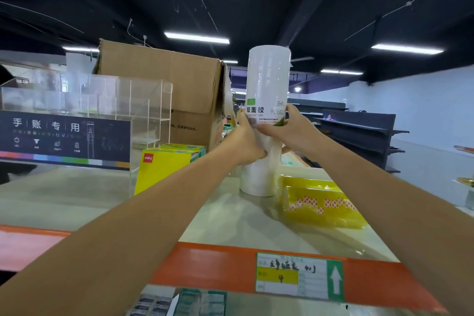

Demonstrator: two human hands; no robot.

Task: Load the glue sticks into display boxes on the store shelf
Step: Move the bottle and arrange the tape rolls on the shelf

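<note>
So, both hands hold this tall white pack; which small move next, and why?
Probably set the tall white pack aside on the shelf top: the left hand and right hand both grip it, and its label reads tape, not glue.

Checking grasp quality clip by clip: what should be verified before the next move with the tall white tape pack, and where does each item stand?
1. Left hand grips the tape pack mid-height: ok.
2. Right hand holds it at the label: ok.
3. Pack upright: ok.
4. One piece, not two stacked: cannot tell.
5. Matches the glue-stick task: not ok, label reads double-sided tape.
6. Base apart from the yellow pack: cannot tell.
</note>
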